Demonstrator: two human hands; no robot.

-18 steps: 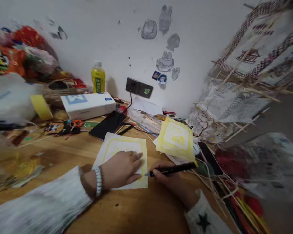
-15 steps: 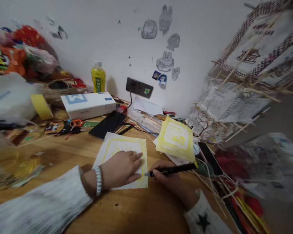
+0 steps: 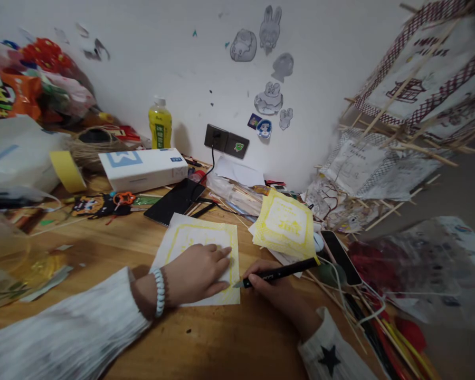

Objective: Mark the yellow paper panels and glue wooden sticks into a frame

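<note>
Head view: two hands are being observed over one wooden table (image 3: 221, 343). One bordered sheet (image 3: 200, 235), marked in yellow, is being kept flat at the middle of the near area by the left hand (image 3: 196, 274). That hand is being laid palm down, its fingers being loosely spread and its thumb being set apart. One pale bead bracelet (image 3: 159, 293) is being worn on the left wrist.

One black marker (image 3: 285, 271) is being gripped by the right hand (image 3: 275, 290), the barrel being pinched between thumb and fingers. Its nib is being held at the sheet's right edge, toward the near corner; whether the paper is being touched cannot be told. One black star (image 3: 330, 360) is being displayed on the right sleeve.

To the far right of the sheet, one second yellow-bordered sheet (image 3: 285, 224) is being supported on other papers, whose count cannot be told. One phone (image 3: 340, 258) is being seen farther right. On the far left, one white box (image 3: 142, 171), one yellow bottle (image 3: 160, 126) and one yellow tape roll (image 3: 67, 171) are being noted. Five grey pictures (image 3: 268, 100) are being displayed on the wall.
</note>
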